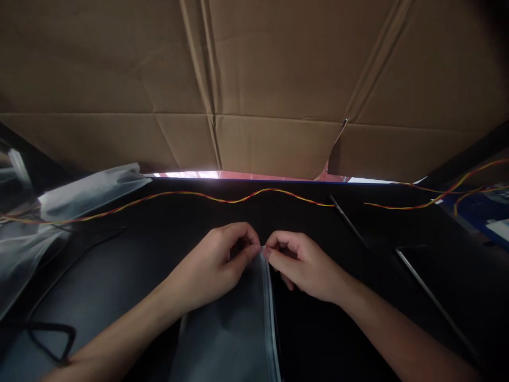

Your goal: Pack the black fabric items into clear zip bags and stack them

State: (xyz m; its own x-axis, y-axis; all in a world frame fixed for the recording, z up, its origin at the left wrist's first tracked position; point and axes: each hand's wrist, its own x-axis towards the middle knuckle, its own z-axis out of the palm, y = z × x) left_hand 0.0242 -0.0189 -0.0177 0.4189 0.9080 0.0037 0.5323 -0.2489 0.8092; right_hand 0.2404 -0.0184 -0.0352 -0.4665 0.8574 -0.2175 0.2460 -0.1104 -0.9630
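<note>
- One translucent pouch point(222, 347) lies at 6 o'clock (clock laid over the head view), over the dark tabletop point(127, 270); a ribbed strip point(270, 318) runs down its 3 o'clock edge.
- Two hands: we see the left hand point(222, 260) pinching the pouch's far corner between thumb and forefinger; the right hand point(304, 265) pinches just beside it, at the strip's far end.
- Handling, our judgement: light, limp, somewhat slippery, easily creased. We would hold it by the strip, probably its stiffest part.
- Two dark slabs point(421, 281), between 3 and 4 o'clock, apart from the pouch.
- Whitish film point(95, 191) near 9 o'clock: several folds, pieces we cannot count.
- Twisted red-yellow wire point(270, 189), 9 to 3 o'clock: one length or more, we cannot tell.
</note>
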